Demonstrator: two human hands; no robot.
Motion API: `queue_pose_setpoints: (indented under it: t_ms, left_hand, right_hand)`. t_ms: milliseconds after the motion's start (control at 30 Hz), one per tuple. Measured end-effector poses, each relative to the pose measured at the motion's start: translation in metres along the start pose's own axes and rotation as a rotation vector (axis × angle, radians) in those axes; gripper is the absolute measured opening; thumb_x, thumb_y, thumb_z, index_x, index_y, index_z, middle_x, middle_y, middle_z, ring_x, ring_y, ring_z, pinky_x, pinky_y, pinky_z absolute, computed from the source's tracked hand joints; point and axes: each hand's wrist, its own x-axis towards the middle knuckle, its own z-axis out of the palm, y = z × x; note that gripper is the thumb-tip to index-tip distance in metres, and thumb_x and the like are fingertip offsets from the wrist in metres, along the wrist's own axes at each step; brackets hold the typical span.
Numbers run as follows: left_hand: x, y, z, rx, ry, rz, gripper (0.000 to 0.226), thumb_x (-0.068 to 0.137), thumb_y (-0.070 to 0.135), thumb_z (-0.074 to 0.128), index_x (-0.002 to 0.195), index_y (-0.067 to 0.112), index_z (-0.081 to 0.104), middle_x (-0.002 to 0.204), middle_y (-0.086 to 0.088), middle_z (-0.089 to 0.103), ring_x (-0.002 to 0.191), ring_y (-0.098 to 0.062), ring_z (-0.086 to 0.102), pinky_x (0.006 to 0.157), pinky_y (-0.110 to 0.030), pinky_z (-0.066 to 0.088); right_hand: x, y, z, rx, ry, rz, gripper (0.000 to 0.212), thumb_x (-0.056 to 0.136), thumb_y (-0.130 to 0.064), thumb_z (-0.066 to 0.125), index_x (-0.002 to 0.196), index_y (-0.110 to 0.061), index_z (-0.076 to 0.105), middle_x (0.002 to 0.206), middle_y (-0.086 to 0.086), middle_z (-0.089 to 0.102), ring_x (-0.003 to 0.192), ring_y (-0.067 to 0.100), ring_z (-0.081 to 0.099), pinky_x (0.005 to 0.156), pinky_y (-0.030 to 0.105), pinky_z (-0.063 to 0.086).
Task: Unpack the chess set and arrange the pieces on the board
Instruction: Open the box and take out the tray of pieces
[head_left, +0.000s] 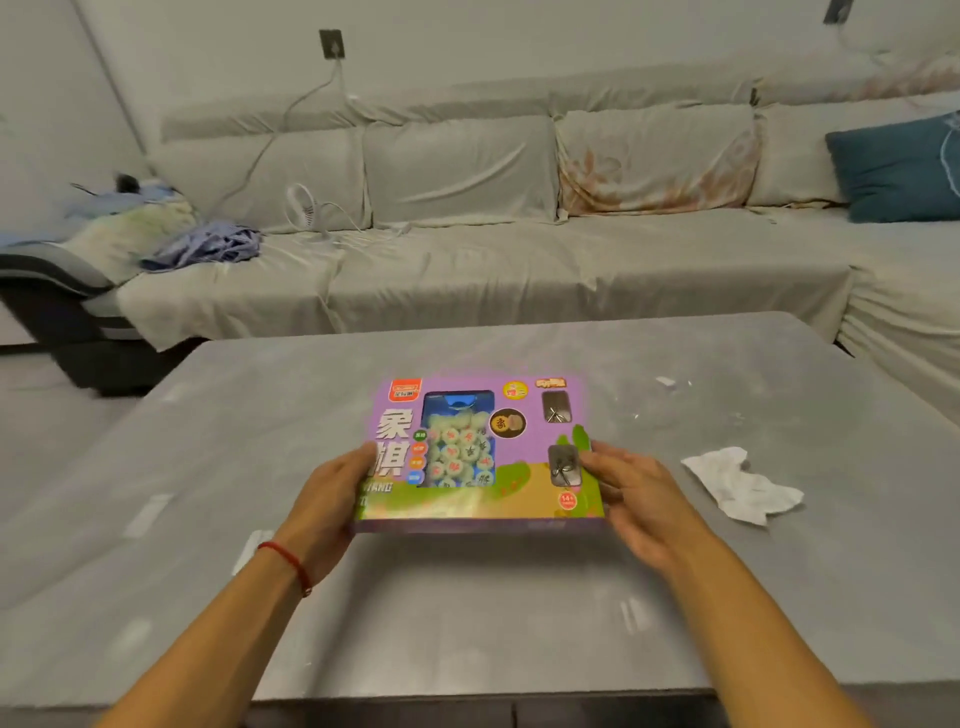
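Fingers (363, 457) of the left hand (324, 512) clamp the left edge of the box (480, 457), thumb on the printed face and the rest hidden beneath; the fingers of the right hand (641, 496) are loosely spread against the right edge, thumb tip at the face near a small window, the remaining tips hidden behind the box wall. The box is sealed and held between both hands just above the tabletop (311, 405), near its middle, face up and tilted slightly toward the camera. Its long axis runs left to right across the view; the printed top edge points away from the person, toward the sofa (467, 249), and the lower edge faces the person. Round pale pieces (460, 452) are visible through the central window, packed together inside. Step in hand, by judgement: the first one, unpacking, with nothing yet removed and no board visible. The next move calls for locating an end flap, probably on a short side under either hand, which means shifting one grip while the other hand steadies the box, or setting it flat first. Opening should be level, so that loose pieces do not spill. A crumpled tissue (740, 488) lies on the tabletop to the right, well apart from the box.
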Motion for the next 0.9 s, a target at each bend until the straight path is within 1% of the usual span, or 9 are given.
queue_pose_setpoints:
  t_ms: [67, 133, 267, 333, 433, 567, 700, 800, 900]
  left_hand:
    - [0.000, -0.011, -0.024, 0.006, 0.090, 0.013, 0.028, 0.100, 0.031, 0.052, 0.104, 0.008, 0.068, 0.092, -0.012, 0.076, 0.067, -0.021, 0.073, 0.057, -0.030, 0.057]
    - [0.003, -0.020, -0.042, 0.059, 0.165, 0.049, 0.026, 0.100, 0.028, 0.052, 0.098, 0.009, 0.070, 0.093, -0.012, 0.076, 0.070, -0.021, 0.072, 0.062, -0.029, 0.057]
    - [0.014, -0.032, -0.068, 0.363, 0.265, 0.233, 0.024, 0.101, 0.031, 0.052, 0.102, 0.015, 0.070, 0.096, -0.002, 0.075, 0.074, -0.013, 0.070, 0.064, -0.026, 0.052]
    - [0.019, -0.033, -0.074, 0.470, 0.284, 0.279, 0.025, 0.101, 0.034, 0.049, 0.107, 0.019, 0.068, 0.095, 0.003, 0.073, 0.079, -0.013, 0.070, 0.063, -0.026, 0.051]
    - [0.026, -0.035, -0.078, 0.610, 0.328, 0.312, 0.026, 0.102, 0.032, 0.046, 0.101, 0.020, 0.069, 0.092, 0.001, 0.072, 0.079, -0.014, 0.068, 0.061, -0.025, 0.047]
    - [0.036, -0.041, -0.076, 0.687, 0.324, 0.323, 0.030, 0.103, 0.030, 0.045, 0.097, 0.014, 0.069, 0.088, -0.004, 0.072, 0.071, -0.010, 0.066, 0.058, -0.023, 0.045]
    - [0.040, -0.043, -0.072, 0.715, 0.332, 0.305, 0.031, 0.103, 0.031, 0.044, 0.100, 0.011, 0.068, 0.090, -0.005, 0.070, 0.070, -0.008, 0.064, 0.058, -0.020, 0.045]
    - [0.042, -0.047, -0.074, 0.738, 0.342, 0.299, 0.031, 0.103, 0.031, 0.045, 0.098, 0.010, 0.067, 0.089, -0.006, 0.070, 0.072, -0.012, 0.065, 0.058, -0.020, 0.045]
    - [0.044, -0.052, -0.073, 0.760, 0.369, 0.292, 0.031, 0.102, 0.033, 0.047, 0.099, 0.010, 0.067, 0.091, -0.007, 0.072, 0.074, -0.016, 0.067, 0.059, -0.020, 0.046]
  right_hand:
    - [0.002, 0.010, 0.016, -0.111, -0.016, 0.087, 0.025, 0.091, -0.006, 0.063, 0.115, 0.001, 0.068, 0.105, 0.021, 0.073, 0.093, 0.030, 0.071, 0.082, 0.044, 0.059]
    - [0.007, 0.017, 0.027, -0.185, -0.010, 0.173, 0.021, 0.091, -0.007, 0.064, 0.109, 0.003, 0.070, 0.103, 0.020, 0.074, 0.093, 0.029, 0.071, 0.082, 0.043, 0.060]
    - [0.018, 0.027, 0.043, -0.251, 0.013, 0.285, 0.020, 0.087, -0.008, 0.069, 0.105, 0.002, 0.070, 0.101, 0.018, 0.075, 0.086, 0.026, 0.072, 0.080, 0.044, 0.060]
    - [0.023, 0.032, 0.048, -0.275, 0.004, 0.316, 0.022, 0.086, -0.008, 0.070, 0.106, 0.002, 0.070, 0.103, 0.019, 0.075, 0.085, 0.026, 0.071, 0.076, 0.043, 0.061]
    - [0.028, 0.038, 0.050, -0.317, -0.013, 0.343, 0.024, 0.086, -0.008, 0.070, 0.108, 0.002, 0.069, 0.106, 0.020, 0.073, 0.090, 0.028, 0.072, 0.072, 0.042, 0.061]
    - [0.036, 0.040, 0.046, -0.360, -0.010, 0.350, 0.026, 0.087, -0.009, 0.071, 0.110, 0.003, 0.067, 0.102, 0.018, 0.075, 0.096, 0.029, 0.073, 0.073, 0.043, 0.061]
    - [0.037, 0.041, 0.044, -0.417, 0.018, 0.320, 0.029, 0.083, -0.011, 0.077, 0.107, 0.002, 0.068, 0.091, 0.015, 0.076, 0.080, 0.025, 0.075, 0.066, 0.037, 0.061]
    - [0.035, 0.044, 0.046, -0.477, 0.063, 0.276, 0.033, 0.080, -0.015, 0.080, 0.106, 0.002, 0.069, 0.085, 0.014, 0.077, 0.073, 0.023, 0.075, 0.061, 0.033, 0.060]
    - [0.034, 0.049, 0.048, -0.624, 0.150, 0.148, 0.042, 0.076, -0.024, 0.084, 0.108, -0.004, 0.065, 0.085, 0.008, 0.076, 0.067, 0.018, 0.074, 0.058, 0.031, 0.060]
